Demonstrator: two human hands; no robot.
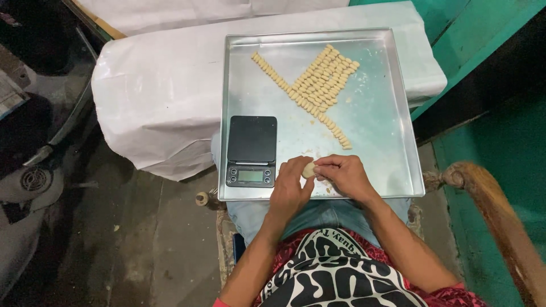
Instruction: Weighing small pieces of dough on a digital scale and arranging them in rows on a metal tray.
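Note:
My left hand [289,187] and my right hand [344,175] meet over the near edge of a square metal tray [375,113]. Between their fingertips they pinch a small pale lump of dough [309,170]. On the far half of the tray lie several small shaped dough pieces [319,81], set in tight slanted rows, with a single line running down toward my hands. A black digital kitchen scale [251,150] sits on the tray just left of my left hand.
The tray rests partly on my lap and partly on a surface covered with white sheeting [159,96]. A wooden chair arm [500,222] curves at the right. Turquoise boards [472,40] stand at the far right. Dark floor and cluttered objects lie to the left.

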